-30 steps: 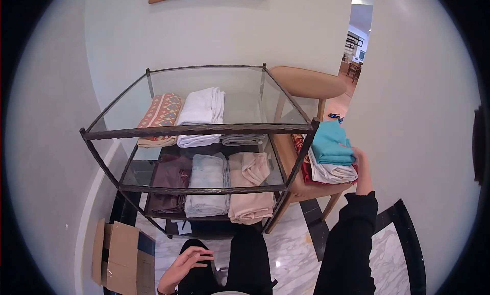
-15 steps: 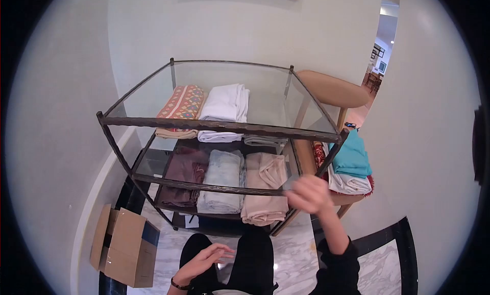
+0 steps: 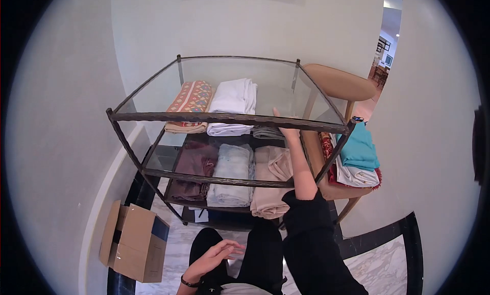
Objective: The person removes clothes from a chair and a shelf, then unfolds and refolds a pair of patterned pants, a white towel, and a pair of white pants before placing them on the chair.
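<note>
My right hand [image 3: 288,131] reaches in under the glass top of the metal-framed shelf unit, partly covered by the front rail [image 3: 224,120]. One finger shows stretched out above the rail, and nothing shows in the hand. Beside it on the middle shelf lies a grey folded cloth [image 3: 267,133], with a white folded cloth [image 3: 232,100] and an orange patterned folded cloth [image 3: 190,101] to the left. My forearm passes in front of a beige folded cloth [image 3: 270,165] on the lower shelf. Over my lap, my left hand [image 3: 222,252] is open, fingers loosely extended.
On the lower shelf sit a pale blue folded cloth [image 3: 229,172] and a maroon one [image 3: 193,165]. A wooden chair [image 3: 339,82] at right carries a teal folded cloth [image 3: 359,148] over white and red ones. A cardboard box [image 3: 138,244] stands on the floor at left.
My right hand has moved up and forward from outside the front of the shelf unit to under its glass top. My left hand stays over my lap. The view has shifted slightly.
</note>
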A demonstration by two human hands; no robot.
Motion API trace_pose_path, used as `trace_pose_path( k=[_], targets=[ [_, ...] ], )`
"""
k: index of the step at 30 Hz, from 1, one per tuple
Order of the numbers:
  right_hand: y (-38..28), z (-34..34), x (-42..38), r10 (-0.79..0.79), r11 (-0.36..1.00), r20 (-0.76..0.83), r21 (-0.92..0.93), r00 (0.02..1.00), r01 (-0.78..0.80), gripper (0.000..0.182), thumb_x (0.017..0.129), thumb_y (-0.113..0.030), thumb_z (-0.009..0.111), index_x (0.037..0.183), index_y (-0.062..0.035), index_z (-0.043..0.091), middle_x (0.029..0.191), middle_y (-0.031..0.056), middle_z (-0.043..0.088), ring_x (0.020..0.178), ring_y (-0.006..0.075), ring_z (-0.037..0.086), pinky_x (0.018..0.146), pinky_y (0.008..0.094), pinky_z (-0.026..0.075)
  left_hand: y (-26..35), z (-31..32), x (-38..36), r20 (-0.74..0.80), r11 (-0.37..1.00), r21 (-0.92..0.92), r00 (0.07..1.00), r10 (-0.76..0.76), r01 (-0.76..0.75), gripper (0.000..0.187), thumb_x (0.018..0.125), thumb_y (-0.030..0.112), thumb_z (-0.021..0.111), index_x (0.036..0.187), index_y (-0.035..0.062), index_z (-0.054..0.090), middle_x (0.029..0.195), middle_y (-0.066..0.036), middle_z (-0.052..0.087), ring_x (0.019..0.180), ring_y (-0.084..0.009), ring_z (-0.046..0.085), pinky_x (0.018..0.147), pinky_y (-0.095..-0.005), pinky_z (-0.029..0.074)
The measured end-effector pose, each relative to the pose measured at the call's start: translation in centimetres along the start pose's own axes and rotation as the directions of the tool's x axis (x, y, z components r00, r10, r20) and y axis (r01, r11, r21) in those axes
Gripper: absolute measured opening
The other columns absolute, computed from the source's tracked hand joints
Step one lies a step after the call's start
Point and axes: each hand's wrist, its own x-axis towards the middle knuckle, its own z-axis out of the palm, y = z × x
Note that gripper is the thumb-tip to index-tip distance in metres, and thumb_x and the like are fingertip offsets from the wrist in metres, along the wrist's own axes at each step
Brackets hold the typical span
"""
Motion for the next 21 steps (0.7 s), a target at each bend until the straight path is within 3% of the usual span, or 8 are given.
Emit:
trace_pose_path(
  k=[3,6,9,15,21],
  targets=[
    [0.3,-1.4,-0.1,-0.147,0.986,0.069,0.086,0.987,0.141,0.101,0.068,-0.08,0.062,0.109,0.0128,0.064,0.108,0.0322,0.065,0.109,0.0427,0.061,0.098,0.045,0.044,0.1,-0.4,-0.2,-0.015,1.0,0.005,1.0,-0.003,0.003,0.033,0.105,0.023,0.042,0.13,0.0018,0.048,0.13,-0.011,0.057,0.121,-0.0209,0.056,0.097,-0.0331,0.046],
    [-0.1,-3.2,-0.3,-0.049,0.999,0.229,0.025,0.972,0.045,0.096,0.067,-0.079,0.063,0.102,0.0101,0.069,0.105,0.0286,0.067,0.108,0.0384,0.063,0.096,0.0451,0.045,0.3,-0.3,-0.5,-0.037,0.999,0.046,0.999,-0.015,0.017,0.031,0.106,0.025,0.04,0.126,0.0033,0.049,0.132,-0.015,0.055,0.121,-0.0255,0.056,0.098,-0.0374,0.047],
    [-0.3,-3.7,-1.1,0.026,0.998,0.236,0.043,0.971,-0.037,0.094,0.071,-0.077,0.059,0.106,0.009,0.067,0.111,0.0307,0.065,0.11,0.0402,0.062,0.097,0.0457,0.045,0.0,-0.4,-0.8,-0.041,0.999,0.031,0.999,-0.015,0.017,0.032,0.106,0.025,0.039,0.126,0.003,0.049,0.132,-0.015,0.055,0.121,-0.0257,0.056,0.098,-0.0375,0.047],
    [0.9,-4.2,-2.7,-0.129,0.988,0.19,-0.056,0.973,0.142,0.094,0.071,-0.077,0.058,0.107,0.0093,0.067,0.116,0.0311,0.062,0.113,0.0413,0.06,0.098,0.046,0.045,-0.2,-0.6,-1.5,-0.052,1.0,0.004,0.999,-0.004,0.004,0.033,0.106,0.026,0.04,0.126,0.0022,0.049,0.133,-0.016,0.054,0.121,-0.0262,0.056,0.099,-0.0382,0.046],
    [-4.4,-12.0,-15.4,0.137,0.981,0.295,-0.171,0.946,-0.089,0.095,0.074,-0.077,0.056,0.109,0.0112,0.065,0.123,0.0315,0.059,0.118,0.0414,0.057,0.1,0.0443,0.044,-1.1,-0.8,-1.1,-0.025,0.999,-0.003,0.999,-0.044,0.044,0.034,0.106,0.027,0.04,0.128,0.0024,0.048,0.133,-0.014,0.054,0.122,-0.0246,0.055,0.099,-0.0369,0.046]
  ],
)
